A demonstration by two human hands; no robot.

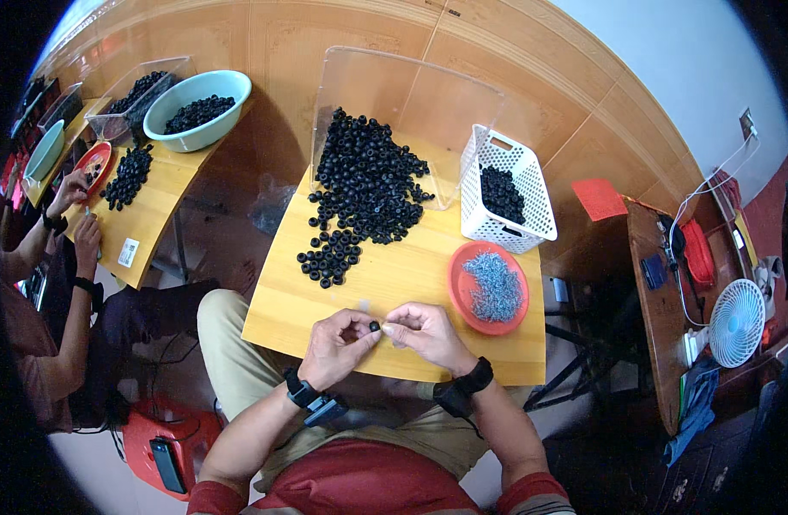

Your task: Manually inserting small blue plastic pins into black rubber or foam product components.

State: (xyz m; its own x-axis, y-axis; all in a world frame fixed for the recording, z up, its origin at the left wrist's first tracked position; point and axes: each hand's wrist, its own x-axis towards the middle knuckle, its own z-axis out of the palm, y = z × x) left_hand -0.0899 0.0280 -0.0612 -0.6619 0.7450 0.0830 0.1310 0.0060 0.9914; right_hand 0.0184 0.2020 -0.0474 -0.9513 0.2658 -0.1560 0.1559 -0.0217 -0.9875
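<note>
Over the near edge of the yellow table, my left hand (335,345) pinches a small round black plastic piece (375,326) between thumb and fingers. My right hand (430,336) meets it from the right, thumb and fingertips pressed together close to the piece. Whatever lies between those right fingertips is too small to make out. Ahead of my hands spreads a heap of similar black pieces (364,172), several showing a hole, spilling out of a clear plastic bin (445,81) lying open toward me. Right of my hands stands a red plate (456,311) filled with tiny silvery metal parts (494,290).
A white perforated basket (531,206) with black pieces stands at the table's back right. At left, a co-worker's hands (78,210) work at another table with a pale green basin (239,90). A red stool (153,438) is at lower left, a fan (737,322) at right.
</note>
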